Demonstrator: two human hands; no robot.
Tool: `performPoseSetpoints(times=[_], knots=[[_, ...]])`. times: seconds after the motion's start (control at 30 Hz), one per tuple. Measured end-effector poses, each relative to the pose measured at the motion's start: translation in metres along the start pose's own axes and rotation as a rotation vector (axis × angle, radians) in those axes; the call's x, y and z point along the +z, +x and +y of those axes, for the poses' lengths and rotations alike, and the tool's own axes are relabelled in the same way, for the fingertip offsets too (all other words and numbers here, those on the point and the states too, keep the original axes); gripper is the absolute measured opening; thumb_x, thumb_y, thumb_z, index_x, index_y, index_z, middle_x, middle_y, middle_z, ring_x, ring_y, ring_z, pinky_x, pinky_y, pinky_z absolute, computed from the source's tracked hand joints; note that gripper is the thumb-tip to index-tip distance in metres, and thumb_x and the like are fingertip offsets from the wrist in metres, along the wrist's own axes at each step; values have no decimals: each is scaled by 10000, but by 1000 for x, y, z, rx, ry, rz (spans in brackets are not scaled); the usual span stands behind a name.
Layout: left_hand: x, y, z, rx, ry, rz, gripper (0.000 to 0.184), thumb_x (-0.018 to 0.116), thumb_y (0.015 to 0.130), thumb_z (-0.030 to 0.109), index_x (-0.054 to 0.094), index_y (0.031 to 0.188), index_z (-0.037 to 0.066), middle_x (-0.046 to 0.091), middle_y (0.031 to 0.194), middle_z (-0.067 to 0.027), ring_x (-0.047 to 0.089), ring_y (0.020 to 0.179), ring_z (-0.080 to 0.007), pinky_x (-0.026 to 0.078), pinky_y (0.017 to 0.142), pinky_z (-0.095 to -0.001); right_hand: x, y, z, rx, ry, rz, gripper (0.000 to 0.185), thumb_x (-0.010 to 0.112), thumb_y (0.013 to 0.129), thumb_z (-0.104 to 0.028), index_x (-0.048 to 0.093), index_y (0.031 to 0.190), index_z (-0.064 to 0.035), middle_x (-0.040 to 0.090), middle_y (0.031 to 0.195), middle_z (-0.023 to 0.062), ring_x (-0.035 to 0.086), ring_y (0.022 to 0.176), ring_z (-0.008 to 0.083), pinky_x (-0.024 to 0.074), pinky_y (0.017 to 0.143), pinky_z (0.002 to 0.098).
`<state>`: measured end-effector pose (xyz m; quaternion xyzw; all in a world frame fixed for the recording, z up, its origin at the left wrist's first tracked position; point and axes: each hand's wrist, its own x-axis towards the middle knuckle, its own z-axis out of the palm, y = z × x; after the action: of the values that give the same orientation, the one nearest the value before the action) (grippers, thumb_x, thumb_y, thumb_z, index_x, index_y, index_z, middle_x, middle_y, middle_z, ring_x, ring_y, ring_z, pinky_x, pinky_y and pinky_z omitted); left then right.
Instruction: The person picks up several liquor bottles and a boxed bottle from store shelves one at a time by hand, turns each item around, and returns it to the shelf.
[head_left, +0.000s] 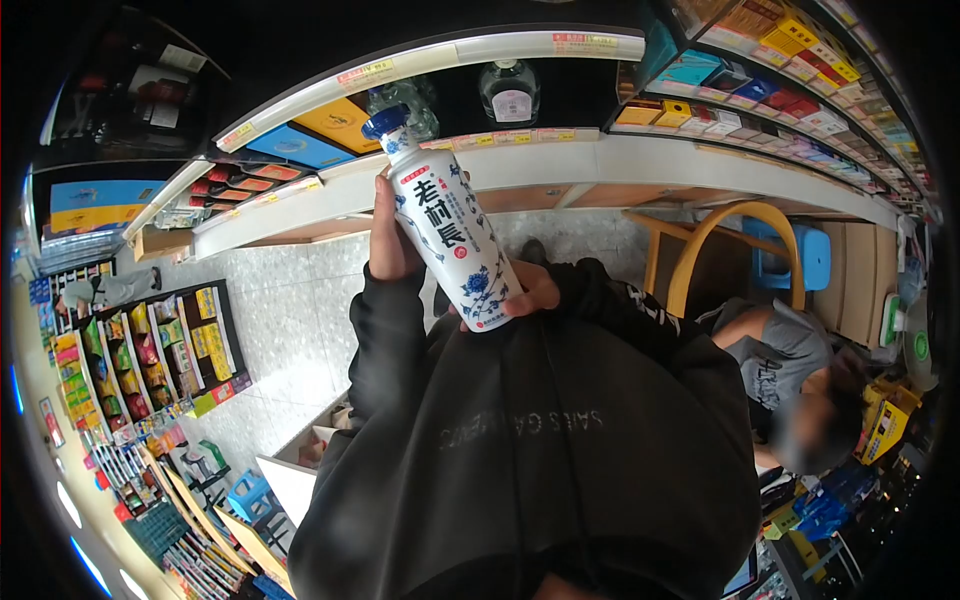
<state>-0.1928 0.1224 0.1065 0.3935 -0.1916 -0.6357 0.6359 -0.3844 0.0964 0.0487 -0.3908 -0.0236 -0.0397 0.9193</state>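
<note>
A white liquor bottle point(450, 235) with a blue cap, blue flowers and dark lettering is held tilted in front of my dark hoodie, its cap toward the shelf. My left hand point(393, 232) lies along the upper left side of the bottle, partly hidden behind it. Around the base, my right hand point(535, 290) grips with the thumb at the front lower edge; its other fingers are mostly hidden by the bottle.
Ahead, a shelf with a white edge point(520, 150) carries a clear bottle point(510, 93) and a blue-and-yellow box point(300, 143). Cigarette packs line the right shelves. A wooden chair point(685, 262), a blue stool point(805, 255) and a seated person point(785, 350) are right. Snack racks point(150, 355) stand left.
</note>
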Motion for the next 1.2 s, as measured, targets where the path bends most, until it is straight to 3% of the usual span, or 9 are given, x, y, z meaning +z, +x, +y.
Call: performPoseSetpoints(times=[0.47,0.53,1.2], knots=[[-7,-1,-1,-5,-34,5,573,320,967,497,382,1301,36,567,1160,-218,595,1005,-289,481,876,-401,0,4,-3,10,-29,-23,641,714,731,-384,458,1210,-45,549,1106,127,524,1049,239,406,949,372],[-10,-1,-2,20,-20,-8,553,327,969,480,368,1306,43,565,1157,-221,594,1007,-292,484,873,-405,-7,4,3,-6,-32,-58,678,698,750,-251,396,1294,21,531,1221,182,557,1099,260,450,942,377],[-12,-4,1,22,-24,-4,570,322,960,501,360,1308,51,554,1171,-235,588,1003,-305,483,868,-413,-1,6,3,22,27,23,646,695,773,-290,417,1266,21,558,1175,173,572,1073,254,462,928,362]])
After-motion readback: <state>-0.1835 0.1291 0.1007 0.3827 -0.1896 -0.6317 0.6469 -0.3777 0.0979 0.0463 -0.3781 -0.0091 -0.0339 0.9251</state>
